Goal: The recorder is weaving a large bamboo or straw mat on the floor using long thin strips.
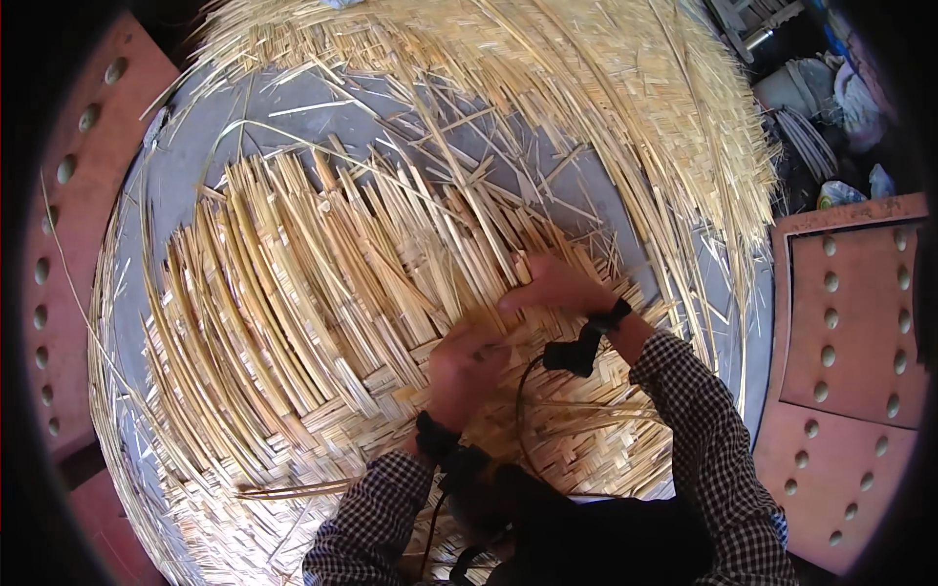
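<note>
A woven mat of split bamboo (616,439) lies under my hands, with its weave tight on the near side. Long loose-ended bamboo strips (283,293) run away from the weave, side by side. My left hand (467,373) is curled closed over the middle of the mat, a little blurred; what its fingers hold is hidden. Slightly farther and to the right, my right hand (562,286) pinches among the strips, its thumb and fingers around a strip end. Both wrists wear black straps with a small dark device.
A large finished-looking woven bamboo sheet (625,78) covers the far side. Grey floor (274,103) with scattered slivers shows between the two. Reddish panels with rounded studs (850,322) stand at the right and left. A grey bucket (796,88) and bags sit at the far right.
</note>
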Demonstrator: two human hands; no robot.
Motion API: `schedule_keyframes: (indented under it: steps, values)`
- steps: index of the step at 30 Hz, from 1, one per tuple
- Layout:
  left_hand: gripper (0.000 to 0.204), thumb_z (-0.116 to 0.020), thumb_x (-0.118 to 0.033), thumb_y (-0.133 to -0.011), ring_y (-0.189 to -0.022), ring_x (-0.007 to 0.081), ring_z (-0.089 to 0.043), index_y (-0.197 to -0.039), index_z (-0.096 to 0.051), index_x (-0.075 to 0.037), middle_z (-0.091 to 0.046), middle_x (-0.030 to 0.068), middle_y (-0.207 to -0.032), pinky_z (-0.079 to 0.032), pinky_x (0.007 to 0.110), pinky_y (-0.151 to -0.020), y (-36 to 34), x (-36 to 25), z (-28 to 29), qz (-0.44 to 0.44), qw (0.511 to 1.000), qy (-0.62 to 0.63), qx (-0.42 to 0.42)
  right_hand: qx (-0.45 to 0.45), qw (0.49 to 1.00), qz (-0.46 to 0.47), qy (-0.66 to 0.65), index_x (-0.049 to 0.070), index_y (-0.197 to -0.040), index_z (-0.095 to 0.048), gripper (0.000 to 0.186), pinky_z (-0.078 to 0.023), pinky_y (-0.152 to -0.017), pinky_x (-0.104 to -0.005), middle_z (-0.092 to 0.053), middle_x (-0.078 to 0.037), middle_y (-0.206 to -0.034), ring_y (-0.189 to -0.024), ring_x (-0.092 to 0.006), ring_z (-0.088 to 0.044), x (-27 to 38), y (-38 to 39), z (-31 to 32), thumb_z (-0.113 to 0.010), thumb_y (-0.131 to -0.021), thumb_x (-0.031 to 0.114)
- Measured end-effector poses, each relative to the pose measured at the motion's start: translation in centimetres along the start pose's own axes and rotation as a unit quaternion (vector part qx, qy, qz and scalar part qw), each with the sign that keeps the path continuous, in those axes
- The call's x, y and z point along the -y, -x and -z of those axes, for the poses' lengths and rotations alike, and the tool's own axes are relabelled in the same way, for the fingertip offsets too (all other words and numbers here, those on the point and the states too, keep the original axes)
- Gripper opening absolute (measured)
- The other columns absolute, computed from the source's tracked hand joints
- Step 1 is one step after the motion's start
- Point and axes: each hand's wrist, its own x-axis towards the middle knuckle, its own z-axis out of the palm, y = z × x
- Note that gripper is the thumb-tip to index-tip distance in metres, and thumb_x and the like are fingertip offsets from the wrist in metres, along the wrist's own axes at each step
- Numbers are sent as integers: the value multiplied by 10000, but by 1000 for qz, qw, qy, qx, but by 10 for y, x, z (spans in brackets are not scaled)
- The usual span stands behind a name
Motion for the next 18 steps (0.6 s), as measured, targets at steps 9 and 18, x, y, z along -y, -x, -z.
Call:
schedule_keyframes:
  steps: [9, 18]
  values:
    - [190, -707, -154, -872, -640, 163, -634, -976, -709, 5, -685, 141, -803, -492, 338, -570, -18, 8, -2, 198, 976, 89, 2, -91, 994, -8, 64, 24, -1223, -640, 479, -516, -771, -367, -718, -145, -952, -826, -268, -673, 11, 31, -30, -774, -835, 272]
    - [361, -517, -4, -989, -1053, 170, -644, -1346, -544, -49, -682, 83, -1169, -519, 319, -905, 4, 24, 21, 172, 886, 423, -81, -169, 971, -29, 168, 7, -1339, -552, 570, -496, -934, -405, -685, -238, -1069, -1068, -334, -658, 0, 19, -36, -672, -940, 396]
